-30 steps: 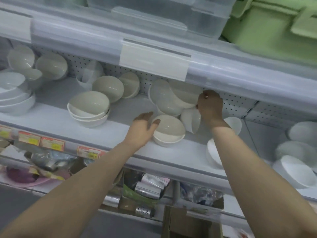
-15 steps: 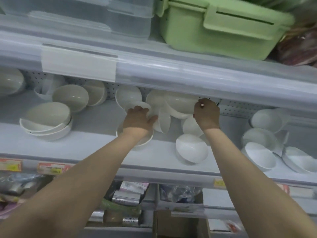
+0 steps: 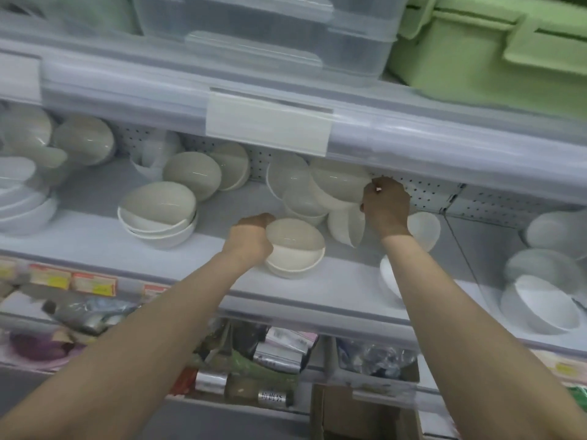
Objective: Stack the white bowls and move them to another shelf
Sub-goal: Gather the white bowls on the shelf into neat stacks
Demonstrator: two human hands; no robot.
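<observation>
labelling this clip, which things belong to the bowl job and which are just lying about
Job: left hand gripping the bowl stack; right hand gripping a back bowl; shelf.
Lying about: clear tubs, green box, packets, cardboard box.

Left hand (image 3: 249, 241) holds stack (image 3: 297, 257), right hand (image 3: 386, 206) bowl (image 3: 336, 181)

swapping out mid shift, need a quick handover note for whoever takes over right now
Left hand grips the front stack of bowls on the shelf.
Right hand pinches the rim of a tilted bowl at the back.
Done: front stack and a left stack nested.
Left: nest the loose bowls, then move all stacks to another shelf.
</observation>
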